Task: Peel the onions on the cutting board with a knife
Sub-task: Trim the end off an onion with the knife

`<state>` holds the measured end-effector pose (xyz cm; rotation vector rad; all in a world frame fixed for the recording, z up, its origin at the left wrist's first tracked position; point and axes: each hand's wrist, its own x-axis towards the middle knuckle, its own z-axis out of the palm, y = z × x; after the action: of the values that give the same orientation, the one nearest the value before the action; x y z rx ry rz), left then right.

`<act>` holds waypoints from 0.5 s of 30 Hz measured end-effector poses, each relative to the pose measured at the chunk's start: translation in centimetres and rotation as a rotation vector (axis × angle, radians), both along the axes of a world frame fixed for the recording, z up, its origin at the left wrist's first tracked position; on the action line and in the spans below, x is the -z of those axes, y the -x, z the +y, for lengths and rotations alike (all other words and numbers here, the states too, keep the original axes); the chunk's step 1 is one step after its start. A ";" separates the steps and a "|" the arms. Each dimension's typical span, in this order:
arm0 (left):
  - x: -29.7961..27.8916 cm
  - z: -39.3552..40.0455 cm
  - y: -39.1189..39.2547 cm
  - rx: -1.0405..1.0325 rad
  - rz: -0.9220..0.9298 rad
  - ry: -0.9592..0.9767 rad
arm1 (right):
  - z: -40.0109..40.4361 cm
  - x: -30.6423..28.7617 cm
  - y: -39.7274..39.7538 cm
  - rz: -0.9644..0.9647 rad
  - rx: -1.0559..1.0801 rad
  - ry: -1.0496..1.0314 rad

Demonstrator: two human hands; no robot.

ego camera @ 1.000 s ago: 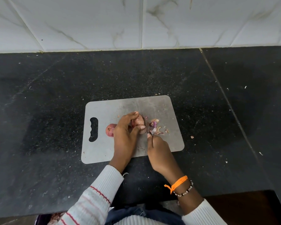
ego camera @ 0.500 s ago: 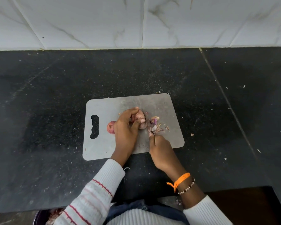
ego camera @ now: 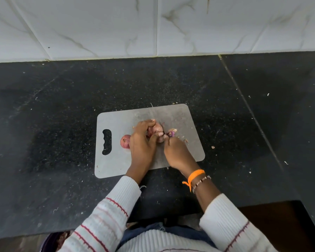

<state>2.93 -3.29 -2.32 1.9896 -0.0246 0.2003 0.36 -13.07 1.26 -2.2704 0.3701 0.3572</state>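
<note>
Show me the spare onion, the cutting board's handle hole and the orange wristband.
spare onion (ego camera: pixel 125 141), head view, on its rounded red skin.
handle hole (ego camera: pixel 107 142), head view, middle of the dark slot.
orange wristband (ego camera: pixel 196 173), head view, on the band across the right wrist.

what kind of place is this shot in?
Most likely a home kitchen counter. Cues: a black stone countertop backed by white marble-look wall tiles, and a grey cutting board where the left hand holds an onion being peeled.
</note>
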 end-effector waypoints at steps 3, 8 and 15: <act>0.1 0.0 0.1 0.000 0.026 0.017 | 0.1 0.4 0.4 -0.043 -0.055 0.093; 0.0 0.0 0.1 0.003 0.039 0.040 | -0.6 1.4 0.6 -0.010 -0.065 0.230; -0.2 0.0 0.3 0.012 0.071 0.084 | -2.7 1.4 0.8 -0.033 -0.020 0.053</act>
<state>2.68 -3.25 -2.10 1.9109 0.0167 0.1212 -0.48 -15.77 -0.19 -2.3303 0.3443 0.3236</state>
